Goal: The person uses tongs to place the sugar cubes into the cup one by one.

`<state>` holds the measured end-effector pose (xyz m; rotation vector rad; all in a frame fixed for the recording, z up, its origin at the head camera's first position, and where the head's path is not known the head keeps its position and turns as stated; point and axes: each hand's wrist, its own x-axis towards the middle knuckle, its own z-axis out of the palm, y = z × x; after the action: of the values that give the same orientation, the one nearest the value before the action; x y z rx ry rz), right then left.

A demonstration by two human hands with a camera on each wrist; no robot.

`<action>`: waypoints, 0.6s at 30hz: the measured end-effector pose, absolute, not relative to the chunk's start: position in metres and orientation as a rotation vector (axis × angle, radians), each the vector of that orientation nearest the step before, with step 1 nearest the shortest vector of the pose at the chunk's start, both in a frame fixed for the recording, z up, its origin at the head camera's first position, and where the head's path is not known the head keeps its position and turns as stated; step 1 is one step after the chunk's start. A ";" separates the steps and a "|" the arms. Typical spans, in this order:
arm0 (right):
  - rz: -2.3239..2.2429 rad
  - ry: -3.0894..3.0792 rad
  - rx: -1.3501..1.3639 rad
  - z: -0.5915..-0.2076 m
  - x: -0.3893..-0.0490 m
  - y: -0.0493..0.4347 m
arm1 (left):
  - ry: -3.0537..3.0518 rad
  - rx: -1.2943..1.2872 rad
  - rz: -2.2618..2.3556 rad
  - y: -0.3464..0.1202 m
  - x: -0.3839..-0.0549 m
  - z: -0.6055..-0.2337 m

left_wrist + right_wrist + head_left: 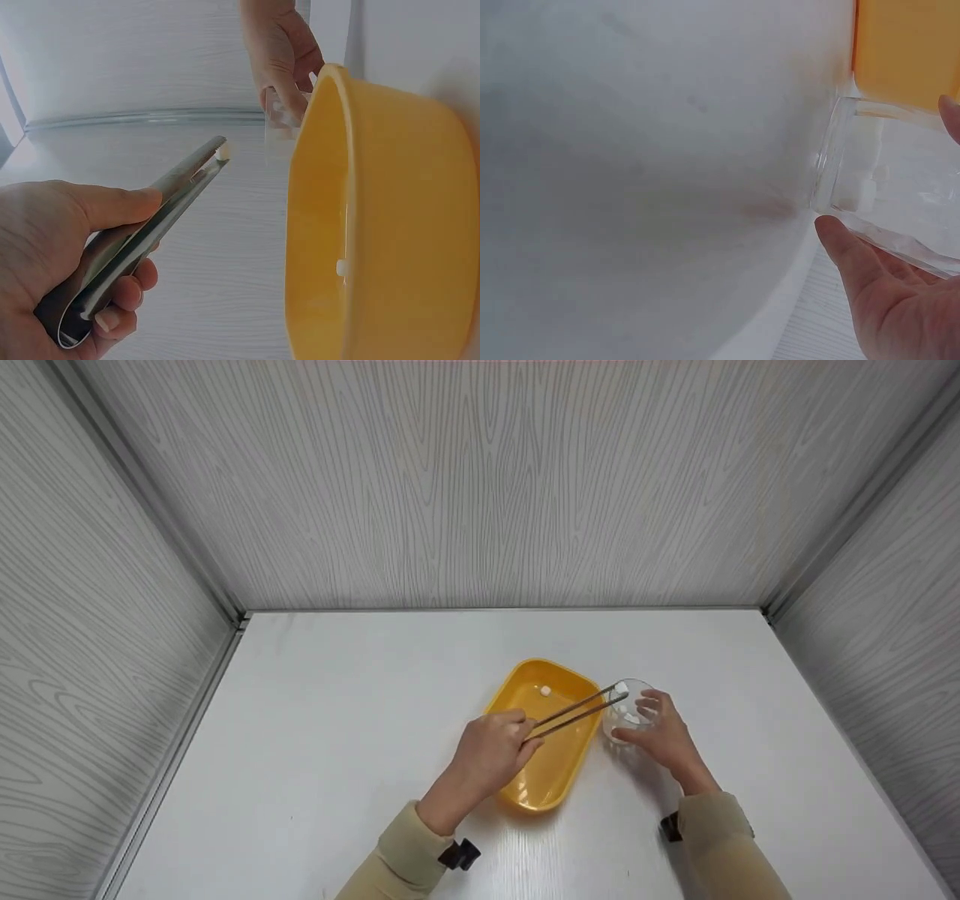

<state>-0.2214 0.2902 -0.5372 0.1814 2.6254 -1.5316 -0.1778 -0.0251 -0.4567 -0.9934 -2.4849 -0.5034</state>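
My left hand (489,746) grips a pair of metal tongs (580,715) over the yellow tray. Pinched between the tong tips is a small white cube (223,152), which in the head view appears over the rim of a clear glass (616,733). Several white pieces lie inside that glass. My right hand (669,740) holds the glass from its right side, thumb and fingers curved round the wall; the right wrist view shows the thumb by the glass base (825,161). One more white cube (545,691) lies in the yellow tray (544,772), near its far end.
The tray stands immediately left of the glass on a white table (337,720). Grey wood-grain panels (480,487) rise at the back and on both sides. A black device (460,854) is strapped at the left wrist, another (670,827) at the right.
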 end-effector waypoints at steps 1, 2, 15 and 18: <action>-1.537 2.622 0.183 -0.537 -0.221 0.290 | -2.484 -1.000 -0.497 -0.023 -0.178 -0.456; -1.533 2.621 0.184 -0.537 -0.222 0.291 | -2.483 -1.005 -0.489 -0.021 -0.178 -0.456; -1.553 2.610 0.143 -0.536 -0.220 0.291 | -2.582 -0.979 -0.474 -0.011 -0.181 -0.457; -1.548 2.611 0.153 -0.536 -0.220 0.290 | -2.594 -0.950 -0.483 -0.016 -0.183 -0.460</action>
<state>-0.2204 0.2904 -0.5358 0.1525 2.6113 -1.5479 -0.1826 -0.0156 -0.4604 -0.9504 -2.5945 -0.4833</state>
